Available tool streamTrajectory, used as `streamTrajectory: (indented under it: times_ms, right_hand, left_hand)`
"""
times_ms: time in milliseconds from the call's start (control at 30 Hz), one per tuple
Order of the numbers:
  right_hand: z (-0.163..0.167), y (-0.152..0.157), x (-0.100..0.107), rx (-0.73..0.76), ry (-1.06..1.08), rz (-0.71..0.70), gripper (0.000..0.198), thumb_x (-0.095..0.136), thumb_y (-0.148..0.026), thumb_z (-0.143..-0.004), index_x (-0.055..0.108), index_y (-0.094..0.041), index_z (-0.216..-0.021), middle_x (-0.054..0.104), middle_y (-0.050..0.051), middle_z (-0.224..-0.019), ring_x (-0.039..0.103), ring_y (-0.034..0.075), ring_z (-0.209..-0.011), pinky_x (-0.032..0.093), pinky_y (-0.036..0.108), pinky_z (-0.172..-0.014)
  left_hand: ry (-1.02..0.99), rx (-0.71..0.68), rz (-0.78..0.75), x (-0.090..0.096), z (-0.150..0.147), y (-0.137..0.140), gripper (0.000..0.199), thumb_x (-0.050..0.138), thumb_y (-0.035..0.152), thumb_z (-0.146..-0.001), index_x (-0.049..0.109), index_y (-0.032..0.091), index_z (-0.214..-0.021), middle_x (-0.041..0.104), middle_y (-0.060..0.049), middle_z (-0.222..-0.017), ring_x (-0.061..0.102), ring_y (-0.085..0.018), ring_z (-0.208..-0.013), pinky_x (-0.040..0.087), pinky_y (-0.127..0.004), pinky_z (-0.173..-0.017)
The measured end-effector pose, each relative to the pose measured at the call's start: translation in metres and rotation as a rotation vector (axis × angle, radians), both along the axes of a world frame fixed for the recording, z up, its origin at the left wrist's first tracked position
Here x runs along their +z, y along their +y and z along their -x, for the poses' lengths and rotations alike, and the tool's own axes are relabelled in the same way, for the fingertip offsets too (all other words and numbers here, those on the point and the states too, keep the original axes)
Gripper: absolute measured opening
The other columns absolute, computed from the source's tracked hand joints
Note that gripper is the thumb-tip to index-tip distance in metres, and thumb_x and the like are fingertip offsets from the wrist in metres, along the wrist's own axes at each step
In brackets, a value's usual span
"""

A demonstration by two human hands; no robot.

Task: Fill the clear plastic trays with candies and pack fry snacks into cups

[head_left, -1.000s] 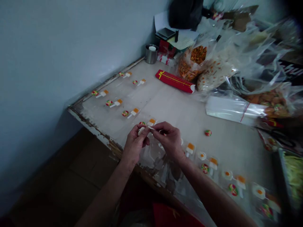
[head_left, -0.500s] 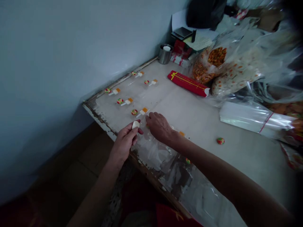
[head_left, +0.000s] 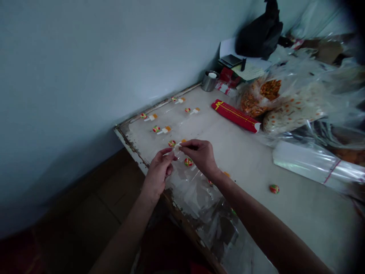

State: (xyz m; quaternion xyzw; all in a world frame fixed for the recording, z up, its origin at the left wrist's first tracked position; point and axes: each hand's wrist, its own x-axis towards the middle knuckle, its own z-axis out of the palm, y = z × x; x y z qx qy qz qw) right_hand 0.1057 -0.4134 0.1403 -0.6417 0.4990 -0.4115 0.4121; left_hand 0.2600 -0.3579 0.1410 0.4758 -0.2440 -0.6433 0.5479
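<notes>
My left hand (head_left: 161, 169) is closed, thumb and fingertips round a small white disc (head_left: 177, 147) that is partly hidden. My right hand (head_left: 201, 154) pinches at the disc's right side, fingertips close to those of the left. Under and around my hands, clear plastic bags lie on the table. Several round red-green-yellow pieces (head_left: 188, 162) sit there, most paired with a small white-and-orange piece with a stick-like end (head_left: 164, 130). One such pair lies just beyond my fingertips, partly covered by the right hand.
The pale table (head_left: 245, 167) has a worn wooden edge along the wall. A red paper sleeve (head_left: 236, 116) lies behind my right hand, near filled clear bags (head_left: 293, 110). A metal cup (head_left: 210, 81) stands at the back. One red-green egg-shaped piece (head_left: 274, 189) lies alone at right.
My right hand has lifted from the table and come to the left hand's fingertips, at the white disc. A round red-green piece it covered now shows. The view has shifted slightly.
</notes>
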Motion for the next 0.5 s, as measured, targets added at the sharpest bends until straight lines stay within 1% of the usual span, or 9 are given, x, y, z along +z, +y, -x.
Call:
streamTrajectory:
  times_ms: [67, 133, 200, 267, 333, 367, 400, 433, 500]
  right_hand:
    - [-0.001, -0.031, -0.005, -0.006, 0.285, 0.260, 0.015, 0.064, -0.019, -0.089, 0.078, -0.020, -0.094, 0.074, 0.006, -0.093, 0.066, 0.017, -0.082, 0.048, 0.028, -0.077]
    - [-0.003, -0.060, -0.014, 0.085, 0.575, 0.461, 0.022, 0.057, -0.013, -0.093, 0.077, -0.019, -0.098, 0.073, 0.007, -0.098, 0.065, 0.018, -0.088, 0.045, 0.028, -0.079]
    - [-0.007, -0.082, -0.024, 0.198, 0.820, 0.585, 0.024, 0.054, -0.012, -0.096, 0.077, -0.017, -0.098, 0.072, 0.010, -0.099, 0.062, 0.020, -0.091, 0.043, 0.031, -0.079]
    - [-0.010, -0.092, -0.031, 0.298, 0.972, 0.659, 0.023, 0.053, -0.013, -0.098, 0.075, -0.015, -0.096, 0.072, 0.012, -0.097, 0.060, 0.023, -0.093, 0.041, 0.034, -0.080]
    - [-0.011, -0.091, -0.030, 0.370, 1.005, 0.688, 0.022, 0.053, -0.011, -0.097, 0.075, -0.014, -0.096, 0.071, 0.013, -0.097, 0.058, 0.025, -0.095, 0.041, 0.036, -0.082]
    - [-0.012, -0.086, -0.027, 0.370, 0.978, 0.682, 0.023, 0.053, -0.009, -0.096, 0.075, -0.014, -0.099, 0.071, 0.013, -0.100, 0.058, 0.026, -0.099, 0.041, 0.037, -0.084]
    - [-0.012, -0.079, -0.021, 0.331, 0.921, 0.657, 0.024, 0.053, -0.008, -0.095, 0.075, -0.015, -0.103, 0.071, 0.014, -0.103, 0.058, 0.027, -0.102, 0.041, 0.037, -0.085]
    - [-0.013, -0.069, -0.014, 0.264, 0.833, 0.609, 0.025, 0.054, -0.008, -0.095, 0.074, -0.015, -0.108, 0.071, 0.013, -0.106, 0.058, 0.027, -0.102, 0.042, 0.037, -0.086]
    - [-0.019, -0.044, 0.003, 0.148, 0.578, 0.431, 0.022, 0.058, -0.015, -0.095, 0.073, -0.017, -0.112, 0.071, 0.011, -0.104, 0.061, 0.023, -0.093, 0.046, 0.034, -0.082]
  left_hand:
    - [0.153, 0.094, -0.060, 0.003, -0.013, -0.012, 0.039, 0.082, 0.041, -0.078, 0.068, 0.014, -0.102, 0.065, -0.001, -0.081, 0.037, -0.001, -0.045, 0.025, -0.016, -0.038]
    - [0.303, 0.134, -0.093, 0.007, -0.026, -0.024, 0.040, 0.076, 0.048, -0.083, 0.069, 0.012, -0.099, 0.066, -0.005, -0.082, 0.044, -0.003, -0.048, 0.034, -0.015, -0.040]
    - [0.396, 0.138, -0.077, 0.010, -0.035, -0.034, 0.047, 0.066, 0.057, -0.089, 0.071, 0.011, -0.101, 0.070, -0.010, -0.089, 0.057, -0.008, -0.058, 0.048, -0.018, -0.049]
    - [0.444, 0.130, -0.017, 0.012, -0.039, -0.040, 0.057, 0.055, 0.065, -0.092, 0.071, 0.012, -0.107, 0.072, -0.015, -0.101, 0.068, -0.017, -0.078, 0.059, -0.027, -0.065]
    - [0.457, 0.128, 0.048, 0.011, -0.040, -0.044, 0.066, 0.048, 0.072, -0.092, 0.070, 0.014, -0.113, 0.071, -0.018, -0.114, 0.069, -0.025, -0.102, 0.061, -0.037, -0.081]
    - [0.458, 0.128, 0.074, 0.010, -0.039, -0.044, 0.070, 0.045, 0.075, -0.091, 0.069, 0.015, -0.117, 0.069, -0.018, -0.120, 0.067, -0.028, -0.112, 0.060, -0.040, -0.087]
    - [0.459, 0.126, 0.092, 0.008, -0.039, -0.045, 0.072, 0.042, 0.077, -0.091, 0.069, 0.016, -0.119, 0.067, -0.018, -0.126, 0.064, -0.030, -0.119, 0.058, -0.043, -0.090]
    - [0.459, 0.122, 0.105, 0.007, -0.039, -0.045, 0.074, 0.040, 0.078, -0.091, 0.068, 0.017, -0.122, 0.066, -0.018, -0.129, 0.061, -0.030, -0.123, 0.057, -0.044, -0.093]
    - [0.446, 0.110, 0.113, 0.004, -0.037, -0.046, 0.076, 0.038, 0.080, -0.090, 0.067, 0.019, -0.124, 0.064, -0.017, -0.132, 0.060, -0.030, -0.124, 0.056, -0.044, -0.093]
